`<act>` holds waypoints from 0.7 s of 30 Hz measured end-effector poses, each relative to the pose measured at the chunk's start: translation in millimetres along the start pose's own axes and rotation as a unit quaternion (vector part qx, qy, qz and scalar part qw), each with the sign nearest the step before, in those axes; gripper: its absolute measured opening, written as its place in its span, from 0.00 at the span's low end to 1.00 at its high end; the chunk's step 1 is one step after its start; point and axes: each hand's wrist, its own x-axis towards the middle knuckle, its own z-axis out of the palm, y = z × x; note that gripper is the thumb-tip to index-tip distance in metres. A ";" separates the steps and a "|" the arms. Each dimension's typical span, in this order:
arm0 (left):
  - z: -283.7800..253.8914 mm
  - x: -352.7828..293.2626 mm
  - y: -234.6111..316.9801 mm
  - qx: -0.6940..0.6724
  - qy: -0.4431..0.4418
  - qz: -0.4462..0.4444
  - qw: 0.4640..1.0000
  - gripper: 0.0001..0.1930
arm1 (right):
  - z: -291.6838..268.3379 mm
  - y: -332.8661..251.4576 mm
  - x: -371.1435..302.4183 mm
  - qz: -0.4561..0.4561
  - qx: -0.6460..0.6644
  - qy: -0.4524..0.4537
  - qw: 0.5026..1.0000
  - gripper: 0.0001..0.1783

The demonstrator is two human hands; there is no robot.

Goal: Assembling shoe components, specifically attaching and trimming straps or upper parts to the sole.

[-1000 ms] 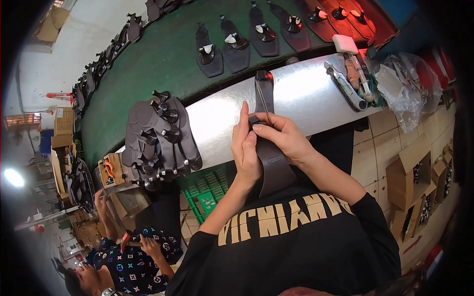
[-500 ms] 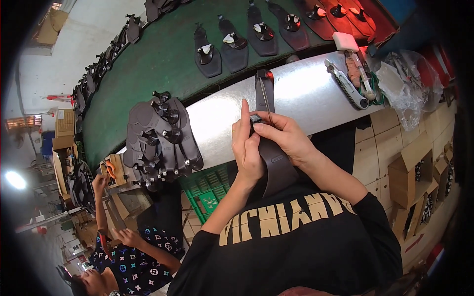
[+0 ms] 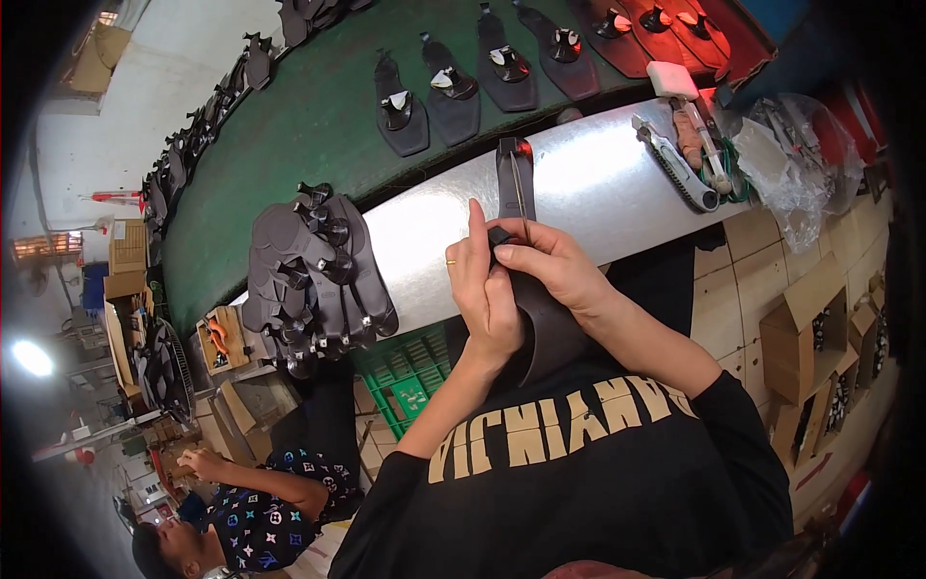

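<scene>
Just above my lap, a dark sandal sole (image 3: 552, 323) curves up, held between both hands. My left hand (image 3: 487, 304) is closed round its left side, with the index finger pointing up and a ring on one finger. My right hand (image 3: 559, 270) is closed, its thumb against a small black piece (image 3: 499, 235) at the sole's upper end. Thin metal tweezers (image 3: 521, 193) stick out from my right fingers. Beyond them, another dark sole (image 3: 509, 201) lies lengthwise on the metal bench. The fingertips partly hide the black piece.
Soles and heeled parts are piled (image 3: 313, 275) to the left. A green belt (image 3: 318, 125) carries several sandals, some under red light. At right lie a utility knife (image 3: 680, 169) and plastic bags (image 3: 801, 164). A green crate (image 3: 405, 381), cardboard boxes (image 3: 801, 328) and a co-worker (image 3: 260, 511) are nearby.
The small black piece has turned, and its pale shiny face no longer shows. Sandals on the belt have shifted slightly left. The co-worker's raised arm has come down.
</scene>
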 end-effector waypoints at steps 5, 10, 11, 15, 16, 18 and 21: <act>0.1 -5.5 -5.5 0.014 -0.025 0.007 1.000 0.33 | -4.2 3.9 -0.4 -0.030 -0.007 0.000 1.000 0.16; -2.2 -2.9 7.0 -0.161 -0.036 -0.133 0.977 0.34 | -7.9 4.3 2.1 -0.001 0.017 -0.016 1.000 0.17; -3.0 -1.2 10.2 -0.213 -0.041 -0.166 0.962 0.35 | -7.3 3.7 2.5 -0.001 0.019 -0.016 1.000 0.17; -0.5 2.5 13.6 -0.202 -0.017 -0.167 0.965 0.35 | -5.5 3.6 2.0 -0.024 -0.002 -0.003 1.000 0.18; 0.4 2.5 12.9 -0.198 -0.013 -0.164 0.966 0.35 | -5.6 3.6 2.8 -0.027 0.000 -0.001 1.000 0.18; 0.9 1.3 8.8 -0.194 -0.010 -0.161 0.968 0.35 | -4.7 2.8 2.9 -0.023 0.004 0.000 1.000 0.18; 1.2 -2.2 0.2 -0.166 -0.022 -0.145 0.975 0.35 | -4.8 3.4 3.4 -0.014 0.012 0.004 1.000 0.17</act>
